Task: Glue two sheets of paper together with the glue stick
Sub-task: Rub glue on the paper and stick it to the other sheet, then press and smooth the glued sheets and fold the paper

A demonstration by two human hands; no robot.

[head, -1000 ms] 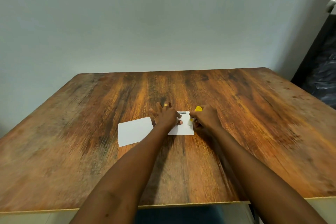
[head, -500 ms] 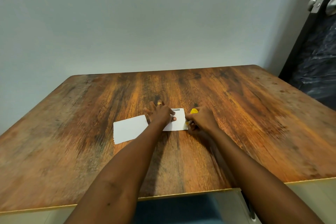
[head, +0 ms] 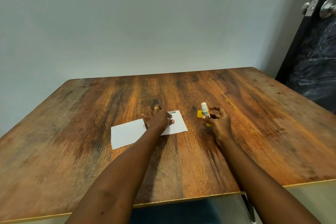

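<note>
Two white sheets lie in the middle of the wooden table (head: 254,132). The left sheet (head: 127,133) and the right sheet (head: 179,123) meet under my left hand (head: 158,119), which presses flat on them with fingers spread. A short grey strip (head: 172,112) shows on the right sheet's far edge. To the right of the paper, my right hand (head: 219,123) holds the glue stick (head: 205,111) upright between thumb and fingers, its white tip bare and pointing up. The yellow cap (head: 199,114) sits just left of the stick.
A grey wall rises behind the table. A dark door (head: 316,51) with metal knobs (head: 327,7) stands at the right. The table's near edge (head: 181,200) runs just below my forearms.
My right hand has drawn away from the right sheet's edge, moving right with the glue stick, which now stands upright clear of the paper. My left hand still presses the sheets.
</note>
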